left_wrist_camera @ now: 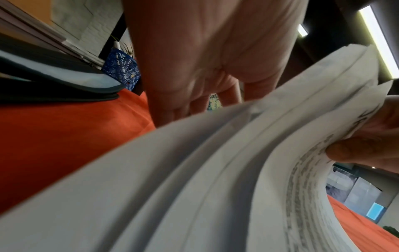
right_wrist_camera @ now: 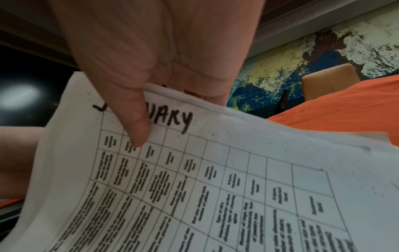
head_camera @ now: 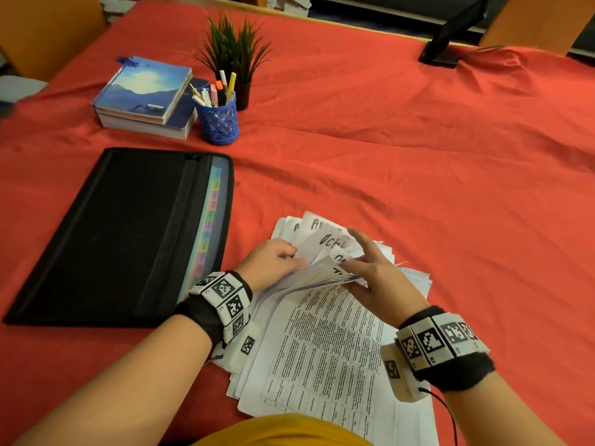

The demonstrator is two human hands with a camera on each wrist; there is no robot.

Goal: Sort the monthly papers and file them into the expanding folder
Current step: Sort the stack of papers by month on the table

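The folder (head_camera: 128, 233) lies flat on the red cloth (head_camera: 402, 162) at my left, closed as far as I can tell, its coloured tabs (head_camera: 209, 220) along the edge next to the papers (head_camera: 325, 342). The papers sit just beside it, in front of me, a loose heap fanned at the far end.

My left hand (head_camera: 273, 262) has its fingers curled around the lifted left edge of several sheets, so it is grasping the papers. I should keep that side steady and let the sheets bow without creasing.

My right hand (head_camera: 370, 272) pinches the top of a printed table sheet (right_wrist_camera: 215, 187) between thumb (right_wrist_camera: 134, 122) and fingers, the thumb covering part of a handwritten month (it looks like January). I should shift the thumb off the word, read each heading before parting sheets, and peel only one at a time, since thin pages likely cling. Sorted months are best laid in order on the cloth at my right, well apart from the heap.
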